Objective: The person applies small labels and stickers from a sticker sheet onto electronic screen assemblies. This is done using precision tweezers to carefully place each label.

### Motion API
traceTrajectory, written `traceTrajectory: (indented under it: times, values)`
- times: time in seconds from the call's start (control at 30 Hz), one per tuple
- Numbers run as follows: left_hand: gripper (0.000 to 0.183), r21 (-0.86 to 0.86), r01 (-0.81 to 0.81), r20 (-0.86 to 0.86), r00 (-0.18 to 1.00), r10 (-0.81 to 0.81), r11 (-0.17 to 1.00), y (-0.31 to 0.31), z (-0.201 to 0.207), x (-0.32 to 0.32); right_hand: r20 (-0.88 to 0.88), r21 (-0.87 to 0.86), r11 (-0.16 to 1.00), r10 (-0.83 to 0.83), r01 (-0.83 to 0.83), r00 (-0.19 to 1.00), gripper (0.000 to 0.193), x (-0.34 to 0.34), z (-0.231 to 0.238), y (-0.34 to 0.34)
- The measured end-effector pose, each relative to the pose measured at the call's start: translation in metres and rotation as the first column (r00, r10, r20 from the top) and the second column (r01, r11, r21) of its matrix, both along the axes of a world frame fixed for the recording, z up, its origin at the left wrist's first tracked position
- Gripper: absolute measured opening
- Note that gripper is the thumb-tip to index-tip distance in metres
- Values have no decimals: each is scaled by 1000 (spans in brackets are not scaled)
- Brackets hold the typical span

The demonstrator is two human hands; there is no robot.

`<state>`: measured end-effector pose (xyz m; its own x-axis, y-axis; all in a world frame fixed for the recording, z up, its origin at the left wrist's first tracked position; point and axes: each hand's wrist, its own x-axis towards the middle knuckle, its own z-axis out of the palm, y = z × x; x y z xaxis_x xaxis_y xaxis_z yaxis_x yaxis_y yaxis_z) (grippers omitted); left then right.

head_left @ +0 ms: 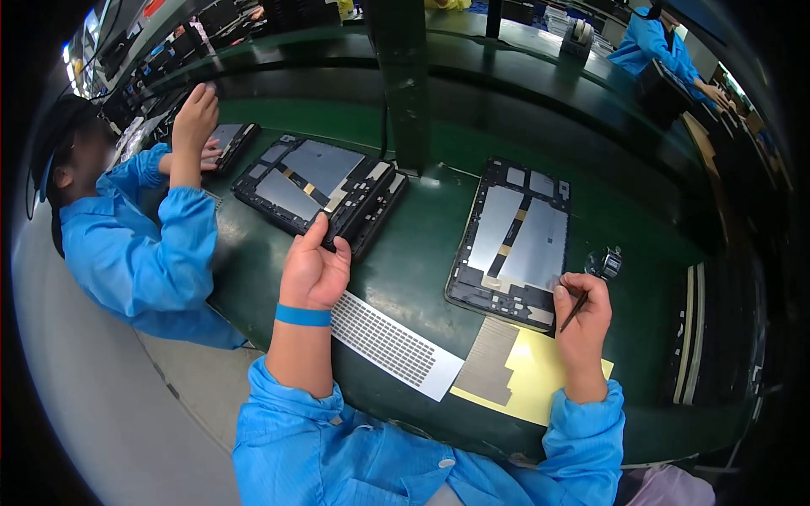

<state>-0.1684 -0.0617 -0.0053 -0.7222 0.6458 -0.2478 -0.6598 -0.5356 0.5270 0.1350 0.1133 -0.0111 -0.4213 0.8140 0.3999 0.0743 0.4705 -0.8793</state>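
My left hand (314,271), palm up with a blue wristband, is at the near edge of a stack of black tablet housings (308,181). Its thumb and fingers close on the top housing's edge, some fingertips hidden. In my right hand (584,316) is a pair of dark tweezers (575,312), held pinched and pointing down-left. That hand rests at the lower right corner of another tablet housing (525,223), which lies flat with a silver plate and a dark ribbon cable with tan patches.
Near me lie a white sheet of small dark stickers (388,344) and a yellow sheet with grey strips (531,371). A small tally counter (609,263) sits right of the housing. Dark trays (688,337) stand far right. A green post (403,84) rises behind; a co-worker (139,232) works at left.
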Motion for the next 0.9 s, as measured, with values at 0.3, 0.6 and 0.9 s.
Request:
traceTrajectory:
  times: [0.3, 0.6, 0.9]
  values:
    - [45, -679, -160, -431, 877, -212, 717, -17, 20, 0, -11, -29, 999, 20, -20, 1000, 20, -1, 2, -5]
    - [46, -894, -200, -391, 786, -480, 400, -31, 24, 4, 31, -4, 1000, -17, 17, 999, 22, 2, -9, -1]
    - [33, -823, 57, -562, -229, -795, 566, -37, 73, 72, 51, 75, 997, -35, 31, 998, 23, -2, -2, 2]
